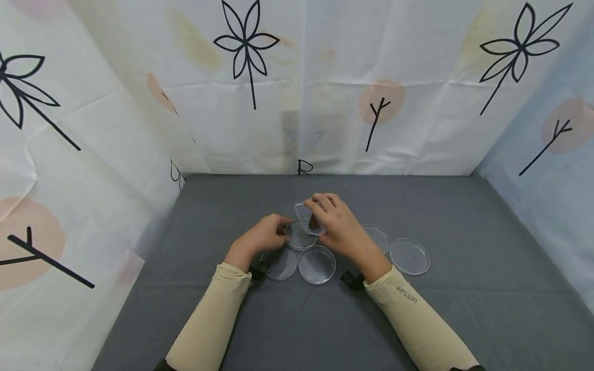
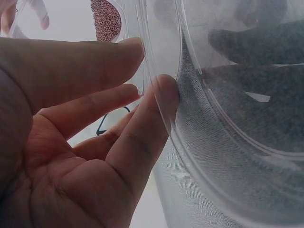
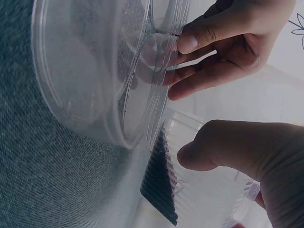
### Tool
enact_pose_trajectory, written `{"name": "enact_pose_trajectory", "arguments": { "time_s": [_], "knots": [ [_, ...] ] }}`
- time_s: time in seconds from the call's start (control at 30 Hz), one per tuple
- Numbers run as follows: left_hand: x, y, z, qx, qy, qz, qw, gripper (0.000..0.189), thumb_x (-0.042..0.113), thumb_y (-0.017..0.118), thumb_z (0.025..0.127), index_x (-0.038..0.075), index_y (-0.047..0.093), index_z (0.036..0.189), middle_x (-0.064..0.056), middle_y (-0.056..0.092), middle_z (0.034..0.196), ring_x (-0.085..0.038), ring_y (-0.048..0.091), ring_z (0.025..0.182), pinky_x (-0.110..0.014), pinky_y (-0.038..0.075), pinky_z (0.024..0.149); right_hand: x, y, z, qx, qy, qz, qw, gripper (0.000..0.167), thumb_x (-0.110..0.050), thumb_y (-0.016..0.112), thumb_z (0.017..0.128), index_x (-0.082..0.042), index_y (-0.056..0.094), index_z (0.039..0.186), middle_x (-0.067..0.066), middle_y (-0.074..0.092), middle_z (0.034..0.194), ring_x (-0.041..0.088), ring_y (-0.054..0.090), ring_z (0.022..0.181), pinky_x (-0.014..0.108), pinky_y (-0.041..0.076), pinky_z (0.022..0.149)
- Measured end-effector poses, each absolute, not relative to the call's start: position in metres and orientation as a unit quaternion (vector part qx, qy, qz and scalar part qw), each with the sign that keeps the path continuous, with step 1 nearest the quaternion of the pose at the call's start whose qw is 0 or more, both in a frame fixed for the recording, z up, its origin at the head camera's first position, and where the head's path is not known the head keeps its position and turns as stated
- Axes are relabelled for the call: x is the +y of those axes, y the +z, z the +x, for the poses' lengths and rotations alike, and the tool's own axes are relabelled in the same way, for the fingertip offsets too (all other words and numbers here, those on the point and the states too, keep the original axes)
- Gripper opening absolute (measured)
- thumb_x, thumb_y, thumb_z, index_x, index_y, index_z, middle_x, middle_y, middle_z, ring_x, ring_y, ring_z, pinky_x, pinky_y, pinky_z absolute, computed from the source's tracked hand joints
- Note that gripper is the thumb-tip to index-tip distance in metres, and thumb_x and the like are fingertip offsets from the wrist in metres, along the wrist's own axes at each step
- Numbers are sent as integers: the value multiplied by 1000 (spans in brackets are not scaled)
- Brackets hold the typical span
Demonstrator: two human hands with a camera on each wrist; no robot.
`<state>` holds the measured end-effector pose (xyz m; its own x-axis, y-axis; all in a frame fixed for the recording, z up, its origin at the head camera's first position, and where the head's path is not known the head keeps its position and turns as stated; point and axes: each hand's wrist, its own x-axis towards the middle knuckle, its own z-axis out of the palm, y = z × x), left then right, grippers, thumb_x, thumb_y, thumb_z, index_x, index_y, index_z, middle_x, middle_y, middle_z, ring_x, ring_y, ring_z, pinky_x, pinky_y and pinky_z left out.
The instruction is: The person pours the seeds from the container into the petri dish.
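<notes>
My right hand (image 1: 340, 226) grips a clear plastic box (image 1: 301, 212) that is tilted low over a round clear petri dish (image 1: 299, 239). Small reddish-brown grains (image 2: 107, 21) are heaped in one corner of the box. At the left side of that dish, the thumb and fingers of my left hand (image 1: 265, 236) pinch its rim. Two more petri dishes, one on the left (image 1: 281, 265) and one on the right (image 1: 317, 266), lie just in front of it. A few tiny specks show in the dish in the right wrist view.
To the right, past my right wrist, lie two more clear round pieces, one partly covered by the forearm (image 1: 377, 238) and one in full view (image 1: 410, 256). A grey cloth (image 1: 468, 232) covers the table. Printed curtains (image 1: 334, 129) stand behind and at both sides.
</notes>
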<state>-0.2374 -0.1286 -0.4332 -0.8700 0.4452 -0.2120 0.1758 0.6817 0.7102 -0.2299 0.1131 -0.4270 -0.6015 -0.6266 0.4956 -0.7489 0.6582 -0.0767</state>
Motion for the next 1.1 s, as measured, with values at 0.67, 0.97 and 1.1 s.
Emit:
{"name": "enact_pose_trajectory", "arguments": {
  "time_s": [0.67,0.97,1.1],
  "knots": [
    [-130,-434,-238,897,357,182,189,55,2,65,102,-2,52,155,-24,56,155,-40,63,133,-45,59,98,107,-429,-226,-875,115,401,246,72,18,73,77,-5,60,144,19,58,140,39,56,128,52,50,108],
    [-130,-433,-237,895,359,187,187,55,0,65,101,-3,52,154,-25,57,153,-41,62,134,-46,59,98,105,-429,-226,-874,114,400,251,73,20,69,75,-6,61,143,18,58,139,38,56,127,52,49,108],
    [-130,-433,-236,895,361,185,184,55,0,65,100,-4,53,154,-25,59,151,-41,62,134,-47,59,99,104,-430,-226,-873,114,402,253,73,21,68,75,-6,62,142,18,58,138,39,56,126,52,49,108]
  ]
}}
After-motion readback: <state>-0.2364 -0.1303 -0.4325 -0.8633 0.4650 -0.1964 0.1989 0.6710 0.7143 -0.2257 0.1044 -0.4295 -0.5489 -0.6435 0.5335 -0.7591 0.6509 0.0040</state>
